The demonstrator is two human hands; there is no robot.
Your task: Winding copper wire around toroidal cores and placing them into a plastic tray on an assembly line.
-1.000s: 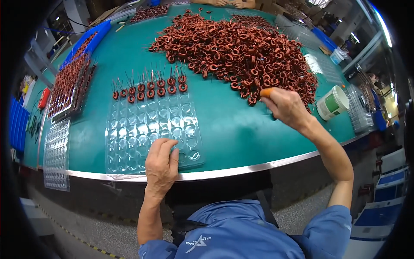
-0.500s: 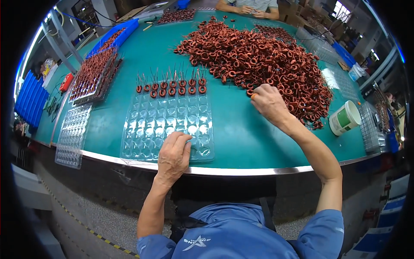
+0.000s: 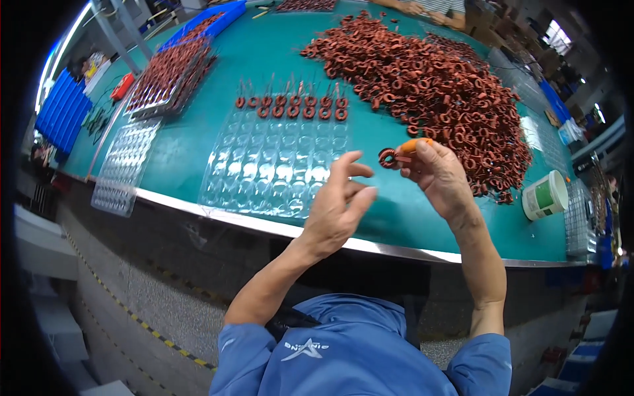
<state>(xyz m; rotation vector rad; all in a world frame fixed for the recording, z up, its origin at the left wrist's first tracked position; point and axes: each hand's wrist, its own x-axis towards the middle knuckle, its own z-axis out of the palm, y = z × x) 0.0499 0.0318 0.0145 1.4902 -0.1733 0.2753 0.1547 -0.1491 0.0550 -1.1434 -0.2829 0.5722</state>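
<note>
My right hand (image 3: 444, 178) pinches a copper-red toroidal coil (image 3: 383, 158) above the green table, its ring pointing toward my left hand. Something orange (image 3: 415, 145) wraps a finger of that hand. My left hand (image 3: 335, 210) is open, fingers apart and reaching toward the coil without touching it. Beneath and left of it lies a clear plastic tray (image 3: 228, 191) with round pockets. Two rows of coils (image 3: 293, 111) stand in its far end, their wire leads pointing away from me. A large heap of loose coils (image 3: 429, 79) spreads beyond my right hand.
At the far left, filled trays (image 3: 165, 82) are stacked near a blue bin (image 3: 221, 23). Another clear tray (image 3: 122, 171) overhangs the table's front edge. A white tub (image 3: 545, 196) stands at right. A person's hands (image 3: 413, 8) show across the table.
My right hand has come back from the heap with a coil. My left hand has lifted off the tray and moved right, fingers spreading. The whole view has shifted.
</note>
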